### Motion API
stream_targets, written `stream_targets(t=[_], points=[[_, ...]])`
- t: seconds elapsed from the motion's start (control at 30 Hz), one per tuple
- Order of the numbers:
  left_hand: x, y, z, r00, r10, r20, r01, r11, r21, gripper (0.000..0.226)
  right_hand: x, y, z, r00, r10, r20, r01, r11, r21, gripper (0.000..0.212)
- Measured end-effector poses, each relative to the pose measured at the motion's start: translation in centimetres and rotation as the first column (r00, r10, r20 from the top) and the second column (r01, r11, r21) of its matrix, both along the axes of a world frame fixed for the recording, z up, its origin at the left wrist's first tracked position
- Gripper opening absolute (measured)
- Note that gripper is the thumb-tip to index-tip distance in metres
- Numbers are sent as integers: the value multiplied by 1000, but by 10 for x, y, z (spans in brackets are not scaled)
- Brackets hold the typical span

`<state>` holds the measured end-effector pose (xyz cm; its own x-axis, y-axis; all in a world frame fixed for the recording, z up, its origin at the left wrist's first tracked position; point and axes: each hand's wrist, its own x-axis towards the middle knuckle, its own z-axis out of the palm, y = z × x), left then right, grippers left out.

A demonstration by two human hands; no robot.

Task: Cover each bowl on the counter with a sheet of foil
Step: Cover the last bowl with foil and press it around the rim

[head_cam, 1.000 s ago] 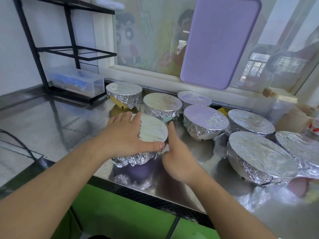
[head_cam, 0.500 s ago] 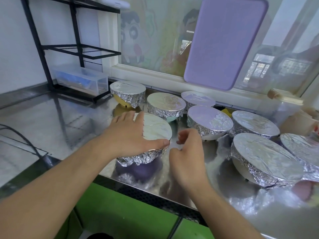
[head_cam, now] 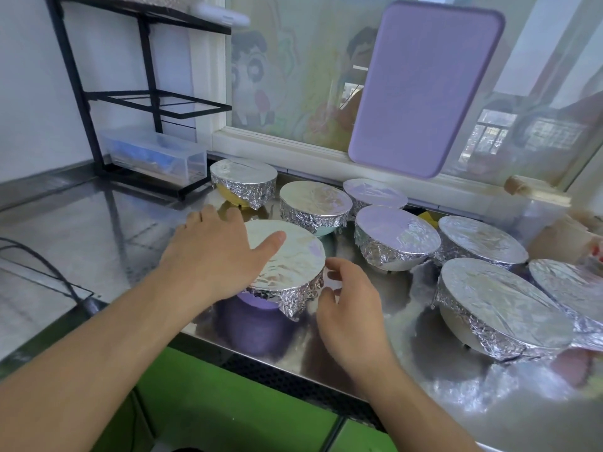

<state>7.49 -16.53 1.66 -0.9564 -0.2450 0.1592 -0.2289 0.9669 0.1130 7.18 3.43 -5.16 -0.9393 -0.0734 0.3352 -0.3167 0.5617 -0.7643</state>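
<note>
Purple bowl [head_cam: 257, 303] at the counter's [head_cam: 98, 230] front edge, foil sheet [head_cam: 290, 256] drum-flat on top, skirt crinkled: last crimping step, I judge. Left hand [head_cam: 212, 256] rests spread-fingered on the foil; right hand [head_cam: 349, 301], fingers curled, pinches the skirt's right side. Next move likely calls for tucking the loose front flap.

My left hand [head_cam: 215, 256] presses flat on the foil [head_cam: 290, 256] over the purple bowl [head_cam: 257, 303]; my right hand [head_cam: 349, 301] crimps its right edge.
</note>
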Motion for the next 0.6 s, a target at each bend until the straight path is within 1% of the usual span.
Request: stream_targets(t=[0.07,0.13,0.2,0.27,0.33,0.37,0.43,0.5,0.53,0.6], points=[[-5,-3,-2,991,-131,-25,133,987,95,105,7,-1,5,997,72,-11,-73,994,-82,53],[-8,-3,-7,967,-253,14,247,954,172,110,9,-4,6,978,207,-1,-205,967,-151,60],[-9,-2,-13,961,-265,81,247,953,177,115,8,-3,7,956,292,31,-282,944,-172,65],[-8,-1,-17,965,-242,101,226,963,149,121,5,1,9,930,361,72,-342,921,-188,67],[-5,0,-15,967,-220,126,203,970,133,126,4,6,9,886,447,122,-415,883,-219,66],[-5,0,-14,967,-207,145,190,974,123,130,3,7,9,878,461,128,-432,879,-204,63],[-5,0,-12,968,-186,167,171,980,98,138,-2,7,6,911,407,72,-399,912,-96,56],[-6,2,-12,968,-189,164,179,981,75,147,-7,7,-1,953,303,-21,-303,953,29,51],[-7,3,-13,967,-195,164,186,980,70,149,-9,7,-5,968,244,-58,-240,968,69,49],[-8,4,-15,966,-201,161,193,979,66,148,-7,6,-12,987,134,-94,-125,988,96,49]])
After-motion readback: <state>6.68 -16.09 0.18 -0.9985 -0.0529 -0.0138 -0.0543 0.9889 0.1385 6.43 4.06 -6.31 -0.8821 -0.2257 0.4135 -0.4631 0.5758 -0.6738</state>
